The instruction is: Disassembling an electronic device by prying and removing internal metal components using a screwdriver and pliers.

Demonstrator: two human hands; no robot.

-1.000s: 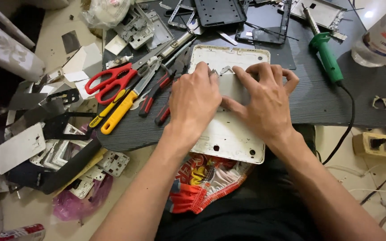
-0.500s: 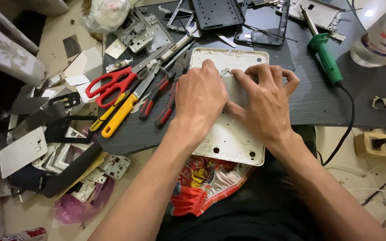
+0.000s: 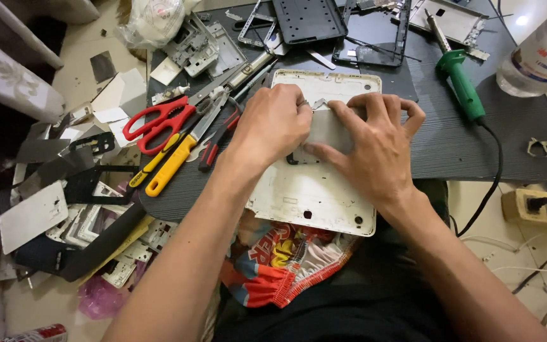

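Both hands are staying on the white back cover (image 3: 314,190) of a tablet, which is lying on the near edge of the dark desk (image 3: 451,145) and hanging slightly over the person's lap. Compared with a second ago, the left hand (image 3: 273,123) is sitting a little higher on the cover, curled into a loose fist with its fingers (image 3: 299,101) drawn together over a small metal part (image 3: 319,103) near the cover's upper middle; whether they are actually pinching it is hidden. The right hand (image 3: 375,149) is holding much the same place as before, its fingers spread apart and pressing flat on a grey plate (image 3: 330,130) lying inside the cover. The cover itself has not shifted, so the work is apparently still a slow prying or loosening at that one spot. Left of the hands, red-handled scissors (image 3: 159,117), yellow-handled pliers (image 3: 169,164) and a small red-handled cutter (image 3: 216,145) are lying on the desk. To the right, a green-handled soldering iron (image 3: 460,85) is resting with its cord trailing off the edge, and a clear plastic bottle (image 3: 542,54) is standing at the far corner. Black tablet frames (image 3: 311,19) are crowding the far side. On the floor (image 3: 77,76) to the left, loose plates and scrap parts are piling up, and a power strip (image 3: 536,206) is lying to the right.
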